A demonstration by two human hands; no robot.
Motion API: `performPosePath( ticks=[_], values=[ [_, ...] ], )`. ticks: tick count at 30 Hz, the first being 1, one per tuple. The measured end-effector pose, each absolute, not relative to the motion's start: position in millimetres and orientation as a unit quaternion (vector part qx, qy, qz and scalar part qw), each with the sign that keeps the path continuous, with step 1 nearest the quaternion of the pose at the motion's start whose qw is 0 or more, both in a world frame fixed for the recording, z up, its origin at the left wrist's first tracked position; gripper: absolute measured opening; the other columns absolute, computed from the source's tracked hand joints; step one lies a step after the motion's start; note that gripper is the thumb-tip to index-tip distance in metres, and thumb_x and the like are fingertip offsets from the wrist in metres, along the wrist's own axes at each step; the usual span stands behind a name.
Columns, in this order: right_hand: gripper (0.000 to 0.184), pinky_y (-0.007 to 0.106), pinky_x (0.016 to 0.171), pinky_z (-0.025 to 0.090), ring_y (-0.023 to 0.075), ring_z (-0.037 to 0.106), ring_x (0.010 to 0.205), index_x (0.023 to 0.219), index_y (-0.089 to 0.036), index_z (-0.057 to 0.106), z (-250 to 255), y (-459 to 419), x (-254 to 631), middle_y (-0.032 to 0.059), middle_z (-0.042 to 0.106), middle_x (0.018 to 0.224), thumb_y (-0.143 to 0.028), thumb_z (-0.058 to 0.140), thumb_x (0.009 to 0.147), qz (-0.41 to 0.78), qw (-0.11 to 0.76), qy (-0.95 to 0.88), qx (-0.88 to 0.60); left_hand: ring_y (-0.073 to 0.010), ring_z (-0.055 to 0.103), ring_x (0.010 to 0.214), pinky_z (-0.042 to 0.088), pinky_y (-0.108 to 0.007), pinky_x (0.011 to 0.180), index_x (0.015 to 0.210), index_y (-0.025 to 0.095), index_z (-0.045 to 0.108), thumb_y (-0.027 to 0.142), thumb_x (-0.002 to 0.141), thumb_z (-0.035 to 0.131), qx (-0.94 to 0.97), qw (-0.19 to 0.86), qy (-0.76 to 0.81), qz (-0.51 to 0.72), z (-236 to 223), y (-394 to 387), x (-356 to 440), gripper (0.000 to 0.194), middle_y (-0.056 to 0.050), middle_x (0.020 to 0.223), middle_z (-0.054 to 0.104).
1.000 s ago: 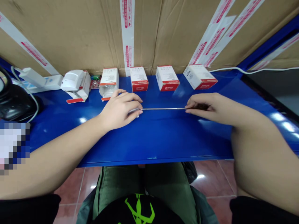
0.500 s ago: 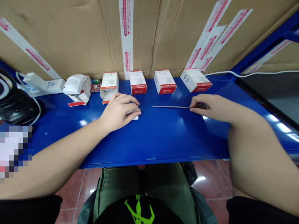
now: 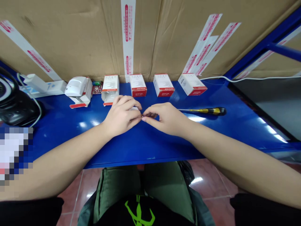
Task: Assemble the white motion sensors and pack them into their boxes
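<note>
My left hand point(image 3: 123, 114) is closed around a small white plastic piece point(image 3: 134, 108), most of it hidden behind the fingers. Against those fingertips, my right hand point(image 3: 164, 117) pinches thumb and forefinger together. A tiny dark speck shows at the pinch, too small to name. To the right, a screwdriver point(image 3: 207, 111) with a yellow and black handle lies on the blue table, its shaft partly behind my right hand. Just beyond my left hand stands an opened detector box point(image 3: 111, 83) with clear plastic inside.
Closed red-and-white boxes point(image 3: 164, 85) line the back by the cardboard wall point(image 3: 82, 37). At left are a white detector point(image 3: 76, 86) on an opened box, a red circuit board point(image 3: 97, 88), a power strip point(image 3: 55, 88) and a black device point(image 3: 18, 103). A white cable point(image 3: 261, 78) runs right.
The screwdriver has left my right hand and now lies on the table at right. My right hand has moved left to meet my left hand, which stays around the white piece.
</note>
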State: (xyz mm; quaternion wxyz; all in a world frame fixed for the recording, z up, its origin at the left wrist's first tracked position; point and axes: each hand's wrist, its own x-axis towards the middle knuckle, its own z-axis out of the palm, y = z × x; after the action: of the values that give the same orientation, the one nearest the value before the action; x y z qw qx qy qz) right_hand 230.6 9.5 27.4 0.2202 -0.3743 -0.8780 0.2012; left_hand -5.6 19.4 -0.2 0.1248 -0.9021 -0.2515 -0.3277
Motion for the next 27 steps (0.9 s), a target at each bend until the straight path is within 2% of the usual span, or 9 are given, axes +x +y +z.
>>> performPosePath(
  ticks=[3, 8, 10, 12, 15, 18, 21, 25, 27],
  values=[
    [0.017, 0.031, 0.073, 0.048, 0.0168, 0.069, 0.069, 0.083, -0.019, 0.079, 30, 14, 221, 0.0024, 0.078, 0.076, -0.022, 0.068, 0.096, 0.193, 0.198, -0.880, -0.386, -0.0277, 0.065, 0.106, 0.044, -0.046, 0.093, 0.083, 0.022, 0.077, 0.031, 0.107, 0.066, -0.899, 0.151, -0.251, -0.327, -3, 20, -6, 0.029, -0.006, 0.103, 0.078],
    [0.014, 0.029, 0.070, 0.046, 0.0149, 0.065, 0.065, 0.083, -0.019, 0.076, 25, 22, 222, 0.0012, 0.075, 0.073, -0.017, 0.067, 0.093, 0.212, 0.203, -0.871, -0.394, -0.0288, 0.065, 0.106, 0.048, -0.047, 0.094, 0.084, 0.022, 0.077, 0.037, 0.105, 0.069, -0.901, 0.113, -0.273, -0.318, -1, 23, -9, 0.027, -0.008, 0.102, 0.075],
    [0.012, 0.031, 0.071, 0.046, 0.0165, 0.066, 0.069, 0.086, -0.019, 0.077, 20, 27, 226, 0.0025, 0.076, 0.077, -0.016, 0.067, 0.092, 0.191, 0.199, -0.870, -0.408, -0.0295, 0.066, 0.109, 0.052, -0.047, 0.098, 0.096, 0.020, 0.078, 0.048, 0.102, 0.073, -0.907, 0.057, -0.284, -0.304, 3, 25, -16, 0.028, -0.010, 0.109, 0.074],
    [0.011, 0.033, 0.074, 0.047, 0.0195, 0.069, 0.076, 0.087, -0.020, 0.077, 15, 32, 232, 0.0041, 0.078, 0.082, -0.016, 0.067, 0.091, 0.155, 0.177, -0.876, -0.421, -0.0304, 0.068, 0.114, 0.055, -0.047, 0.102, 0.120, 0.018, 0.076, 0.055, 0.098, 0.076, -0.922, -0.012, -0.286, -0.260, 8, 28, -26, 0.043, -0.013, 0.121, 0.073],
    [0.012, 0.036, 0.078, 0.047, 0.0240, 0.070, 0.087, 0.085, -0.022, 0.076, 9, 39, 241, 0.0055, 0.078, 0.087, -0.015, 0.067, 0.089, 0.120, 0.135, -0.887, -0.425, -0.0309, 0.069, 0.124, 0.057, -0.047, 0.107, 0.144, 0.020, 0.065, 0.051, 0.098, 0.075, -0.935, -0.102, -0.291, -0.176, 12, 33, -39, 0.056, -0.014, 0.138, 0.071],
    [0.012, 0.037, 0.077, 0.048, 0.0252, 0.070, 0.088, 0.082, -0.023, 0.074, 6, 42, 247, 0.0056, 0.077, 0.087, -0.015, 0.067, 0.088, 0.125, 0.112, -0.890, -0.423, -0.0302, 0.071, 0.125, 0.057, -0.047, 0.110, 0.144, 0.018, 0.064, 0.044, 0.100, 0.072, -0.921, -0.152, -0.309, -0.183, 10, 37, -44, 0.051, -0.014, 0.138, 0.073],
    [0.006, 0.041, 0.083, 0.054, 0.0275, 0.072, 0.093, 0.093, -0.022, 0.076, 6, 41, 249, 0.0076, 0.078, 0.095, -0.021, 0.073, 0.088, 0.147, 0.143, -0.888, -0.412, -0.0291, 0.074, 0.120, 0.060, -0.045, 0.105, 0.138, 0.017, 0.067, 0.043, 0.100, 0.072, -0.911, -0.178, -0.310, -0.205, 5, 38, -40, 0.047, -0.014, 0.132, 0.076],
    [0.053, 0.046, 0.090, 0.060, 0.0310, 0.074, 0.106, 0.126, -0.019, 0.070, 3, 38, 244, 0.0142, 0.078, 0.122, -0.037, 0.088, 0.079, 0.225, 0.233, -0.867, -0.378, -0.0282, 0.075, 0.117, 0.060, -0.044, 0.106, 0.135, 0.017, 0.068, 0.046, 0.102, 0.071, -0.913, -0.183, -0.279, -0.233, -1, 38, -31, 0.044, -0.014, 0.129, 0.077],
    [0.062, 0.047, 0.093, 0.061, 0.0304, 0.074, 0.106, 0.131, -0.018, 0.067, 2, 36, 240, 0.0149, 0.078, 0.126, -0.037, 0.090, 0.076, 0.264, 0.251, -0.856, -0.367, -0.0283, 0.074, 0.120, 0.060, -0.044, 0.107, 0.135, 0.017, 0.067, 0.048, 0.103, 0.070, -0.914, -0.182, -0.263, -0.252, -3, 36, -26, 0.044, -0.015, 0.130, 0.076]
  ],
)
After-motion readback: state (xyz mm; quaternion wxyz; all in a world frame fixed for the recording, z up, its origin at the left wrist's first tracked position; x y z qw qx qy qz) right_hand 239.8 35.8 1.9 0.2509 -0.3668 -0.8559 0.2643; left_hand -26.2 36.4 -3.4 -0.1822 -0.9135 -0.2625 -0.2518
